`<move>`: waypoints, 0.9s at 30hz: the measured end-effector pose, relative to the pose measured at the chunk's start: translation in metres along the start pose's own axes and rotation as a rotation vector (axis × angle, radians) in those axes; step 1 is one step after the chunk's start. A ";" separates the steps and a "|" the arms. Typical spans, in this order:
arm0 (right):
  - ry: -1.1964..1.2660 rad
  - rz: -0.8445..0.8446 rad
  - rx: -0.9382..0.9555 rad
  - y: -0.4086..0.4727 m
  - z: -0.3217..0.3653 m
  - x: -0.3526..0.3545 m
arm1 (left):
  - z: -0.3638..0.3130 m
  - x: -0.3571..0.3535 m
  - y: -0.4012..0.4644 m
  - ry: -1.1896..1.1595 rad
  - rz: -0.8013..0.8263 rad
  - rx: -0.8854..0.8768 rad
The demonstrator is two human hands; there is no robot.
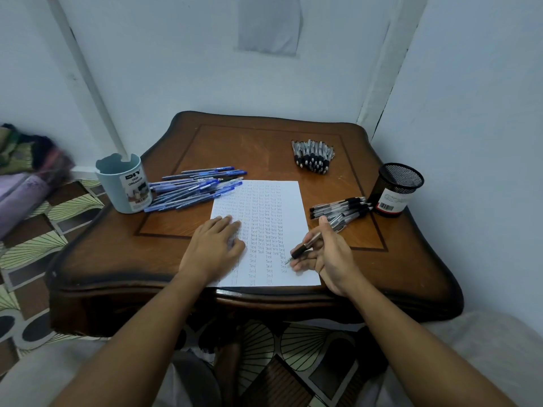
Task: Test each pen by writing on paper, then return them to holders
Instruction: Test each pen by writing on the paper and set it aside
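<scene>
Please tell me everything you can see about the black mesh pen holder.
The black mesh pen holder is a round cup, apparently of metal wire mesh. A white label with a red band and a barcode wraps its lower part. It stands upright and looks empty, near the right edge of the wooden table. A pile of black pens lies just left of it.

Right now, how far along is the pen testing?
Done: the paper is mostly filled with columns of "Test". In hand: the right hand grips a black pen, tip at the sheet's lower right, while the left hand presses the sheet flat. Left: nothing shows above either holder's rim; blue pens lie beside the blue holder, black pens beside the mesh holder, another black batch farther back.
</scene>
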State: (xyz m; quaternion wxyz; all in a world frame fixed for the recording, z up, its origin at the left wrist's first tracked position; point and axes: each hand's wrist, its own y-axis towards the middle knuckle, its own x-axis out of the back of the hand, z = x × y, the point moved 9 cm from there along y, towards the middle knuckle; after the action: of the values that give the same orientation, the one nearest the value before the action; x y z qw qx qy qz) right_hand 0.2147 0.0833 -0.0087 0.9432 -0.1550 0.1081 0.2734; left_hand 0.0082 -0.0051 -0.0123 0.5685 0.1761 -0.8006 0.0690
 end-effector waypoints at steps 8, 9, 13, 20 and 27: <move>0.007 -0.013 0.000 -0.001 0.001 0.001 | 0.000 0.001 -0.001 0.000 -0.001 0.000; 0.004 -0.012 0.003 0.000 0.001 0.001 | 0.000 0.001 -0.001 0.000 -0.001 0.000; 0.003 -0.004 0.013 0.000 0.001 0.001 | 0.000 0.001 -0.001 -0.010 0.002 0.006; -0.005 -0.004 0.000 0.001 -0.002 0.002 | -0.002 0.005 -0.001 -0.013 -0.041 -0.001; -0.066 -0.008 -0.129 0.008 -0.005 0.000 | -0.001 0.006 0.006 -0.012 -0.038 0.013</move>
State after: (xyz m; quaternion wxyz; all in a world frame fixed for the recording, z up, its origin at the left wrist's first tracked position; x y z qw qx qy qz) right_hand 0.2098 0.0876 -0.0150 0.9353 -0.2066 0.0586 0.2812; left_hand 0.0054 -0.0006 -0.0060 0.5636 0.1954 -0.8002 0.0620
